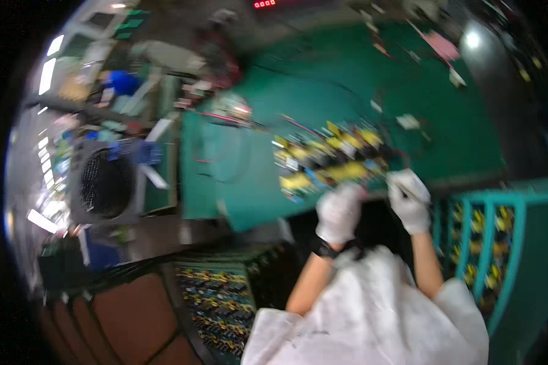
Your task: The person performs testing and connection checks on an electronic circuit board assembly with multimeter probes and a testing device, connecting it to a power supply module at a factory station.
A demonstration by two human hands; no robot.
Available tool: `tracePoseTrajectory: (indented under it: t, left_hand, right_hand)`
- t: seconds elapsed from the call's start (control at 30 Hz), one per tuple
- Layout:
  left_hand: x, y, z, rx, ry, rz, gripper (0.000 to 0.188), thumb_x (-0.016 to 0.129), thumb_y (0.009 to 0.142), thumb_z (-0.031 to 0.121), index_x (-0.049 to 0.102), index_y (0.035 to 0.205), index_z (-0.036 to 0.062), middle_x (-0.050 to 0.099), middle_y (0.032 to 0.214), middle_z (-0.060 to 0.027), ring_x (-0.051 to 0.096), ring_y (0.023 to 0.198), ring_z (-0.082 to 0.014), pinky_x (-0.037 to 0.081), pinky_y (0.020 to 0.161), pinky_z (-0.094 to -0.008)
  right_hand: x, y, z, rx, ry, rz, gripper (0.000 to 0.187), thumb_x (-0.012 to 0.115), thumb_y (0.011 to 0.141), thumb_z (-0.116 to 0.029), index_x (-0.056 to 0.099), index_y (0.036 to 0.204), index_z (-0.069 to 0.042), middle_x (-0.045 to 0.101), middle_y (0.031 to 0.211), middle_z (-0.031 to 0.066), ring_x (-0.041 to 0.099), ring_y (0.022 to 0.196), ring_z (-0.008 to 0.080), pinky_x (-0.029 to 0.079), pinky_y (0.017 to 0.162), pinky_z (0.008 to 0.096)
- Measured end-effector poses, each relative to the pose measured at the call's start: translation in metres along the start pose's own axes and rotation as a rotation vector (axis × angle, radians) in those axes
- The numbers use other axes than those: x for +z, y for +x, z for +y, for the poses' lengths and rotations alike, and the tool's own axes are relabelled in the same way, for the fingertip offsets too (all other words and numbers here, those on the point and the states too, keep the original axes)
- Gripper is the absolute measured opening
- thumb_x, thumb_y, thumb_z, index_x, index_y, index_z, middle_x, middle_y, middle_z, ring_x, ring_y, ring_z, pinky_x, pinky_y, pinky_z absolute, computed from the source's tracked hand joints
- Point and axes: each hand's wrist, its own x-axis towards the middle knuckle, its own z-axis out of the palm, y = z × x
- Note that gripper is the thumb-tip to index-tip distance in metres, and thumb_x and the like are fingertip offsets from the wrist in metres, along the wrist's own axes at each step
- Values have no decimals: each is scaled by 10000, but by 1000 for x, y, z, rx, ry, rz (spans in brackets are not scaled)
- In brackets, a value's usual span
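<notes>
A circuit board [335, 159] crowded with yellow, black and blue parts lies near the front edge of the green work mat [274, 201]. My left hand [338, 213], in a white glove, is at the board's near edge; motion blur hides its fingers, so I cannot tell whether it grips the board. By the near right corner of the board is my right hand [408, 199], also gloved. Its fingers are curled closed, and what they hold, if anything, is too blurred to name. Beyond the board, red and dark wires [222, 117] run across the mat.
Racks filled with similar boards stand to my right, in a teal frame [514, 243], and to my left, a dark rack [216, 304]. A large round fan [106, 182] is further left. At the far right lie a pink item [441, 45] and a small white connector [408, 121].
</notes>
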Motion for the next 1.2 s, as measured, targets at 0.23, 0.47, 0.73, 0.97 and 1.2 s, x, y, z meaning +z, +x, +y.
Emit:
tracePoseTrajectory:
  t: [0.23, 0.47, 0.73, 0.97, 1.2]
  left_hand:
    - [3, -10, 6, 37, -230, 122, 408, 766, 811, 1, 671, 1198, 87, 726, 1165, -72, 698, 811, -227, 565, 707, -344]
    - [-2, -9, 7, 13, -260, 57, 378, 771, 808, -16, 689, 1167, 74, 732, 1170, -99, 717, 836, -266, 574, 711, -351]
    - [-3, 12, 12, -18, 99, -158, 95, 661, 862, 107, 649, 935, 166, 649, 804, -44, 627, 645, -255, 496, 558, -380]
    - [12, 5, 2, -39, -201, 172, 271, 794, 840, 14, 693, 1071, 114, 736, 1031, -46, 686, 783, -239, 566, 691, -344]
    - [7, -7, 9, -79, -209, 119, 249, 786, 834, -13, 702, 1049, 79, 748, 1038, -94, 734, 907, -281, 594, 793, -362]
  right_hand:
    - [-14, -19, 9, -2, -18, -26, 145, 702, 878, 34, 661, 996, -41, 696, 935, 128, 675, 838, 330, 547, 764, 396]
    - [-15, -15, 7, 43, 8, -32, 119, 704, 885, 26, 665, 978, -37, 702, 941, 124, 679, 842, 307, 546, 766, 384]
    - [-41, 25, 0, 220, 92, -39, 43, 695, 909, 35, 690, 929, -2, 682, 877, 107, 650, 790, 213, 517, 743, 326]
    - [-71, 105, -16, 437, 374, -52, 170, 716, 988, -143, 679, 1075, -1, 738, 1071, 93, 702, 982, 136, 563, 847, 263]
    - [-36, 159, 16, 232, 11, -163, 325, 732, 965, -326, 739, 909, -5, 750, 839, 127, 739, 778, 183, 576, 721, 312]
